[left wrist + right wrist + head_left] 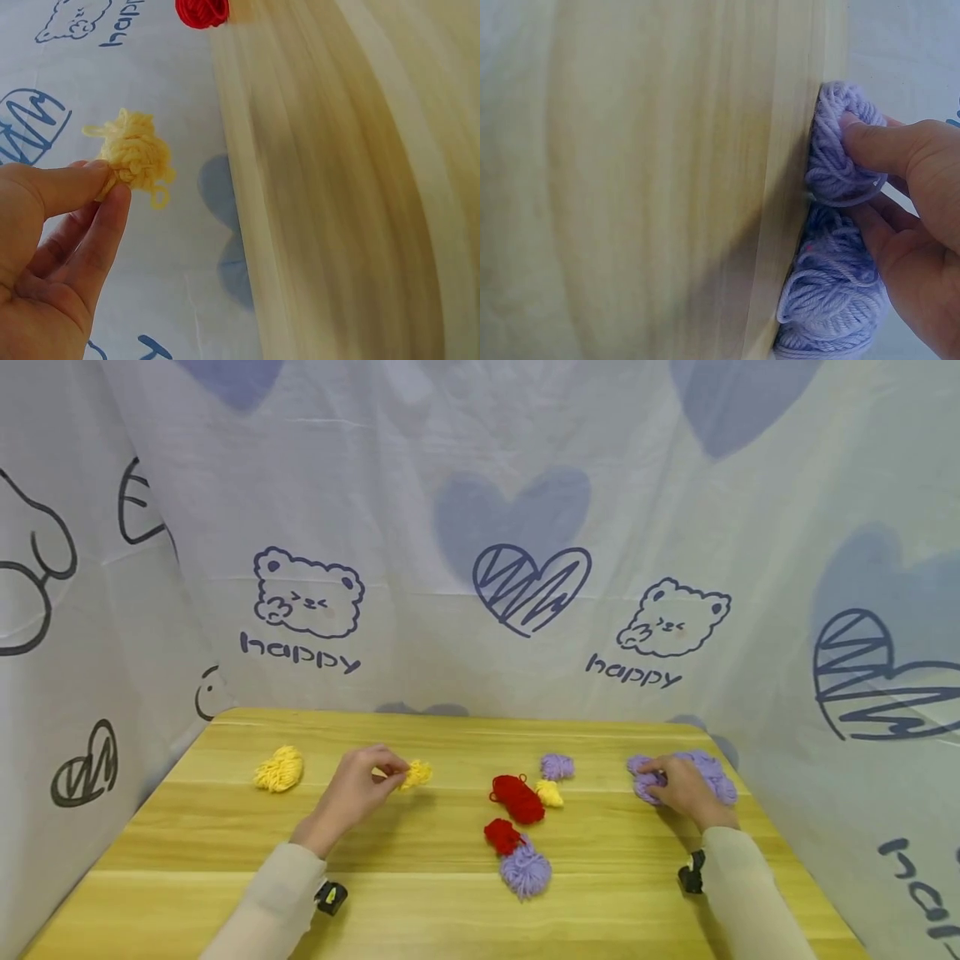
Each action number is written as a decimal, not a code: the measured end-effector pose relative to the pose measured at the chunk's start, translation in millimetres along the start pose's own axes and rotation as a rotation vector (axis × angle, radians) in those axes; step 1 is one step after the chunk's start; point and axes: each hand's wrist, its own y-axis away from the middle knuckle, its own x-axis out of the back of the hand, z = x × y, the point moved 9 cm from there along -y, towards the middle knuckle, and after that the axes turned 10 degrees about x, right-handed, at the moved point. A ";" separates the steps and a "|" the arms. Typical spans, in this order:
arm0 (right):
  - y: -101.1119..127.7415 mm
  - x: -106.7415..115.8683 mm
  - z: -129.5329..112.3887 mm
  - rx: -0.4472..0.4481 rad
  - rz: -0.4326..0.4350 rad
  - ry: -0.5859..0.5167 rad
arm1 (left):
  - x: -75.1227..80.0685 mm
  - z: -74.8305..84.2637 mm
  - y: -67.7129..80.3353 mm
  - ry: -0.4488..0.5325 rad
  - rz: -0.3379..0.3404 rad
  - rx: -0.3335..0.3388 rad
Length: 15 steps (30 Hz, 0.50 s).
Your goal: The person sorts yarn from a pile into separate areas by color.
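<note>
My left hand pinches a small yellow yarn tuft between thumb and finger, just above the wooden table; the left wrist view shows the same yellow yarn tuft at my fingertips. My right hand grips a pile of purple yarn at the table's right side. In the right wrist view my thumb presses into the purple yarn. Another yellow yarn bundle lies to the left of my left hand.
In the table's middle lie two red yarn bundles, a small yellow tuft, a small purple tuft and a purple pom. A printed cloth backdrop closes in three sides.
</note>
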 end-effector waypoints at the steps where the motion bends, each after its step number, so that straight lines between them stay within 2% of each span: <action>1: 0.1 -0.1 0.3 -0.004 -0.002 -0.001 | 0.9 -2.3 0.0 -0.001 0.003 0.006; 8: 0.9 1.3 1.3 -0.025 -0.005 -0.003 | 9.9 -16.8 0.8 -0.025 0.024 0.026; 15: 1.1 0.3 1.0 -0.041 -0.004 0.004 | 25.8 -27.2 1.7 -0.054 0.069 0.047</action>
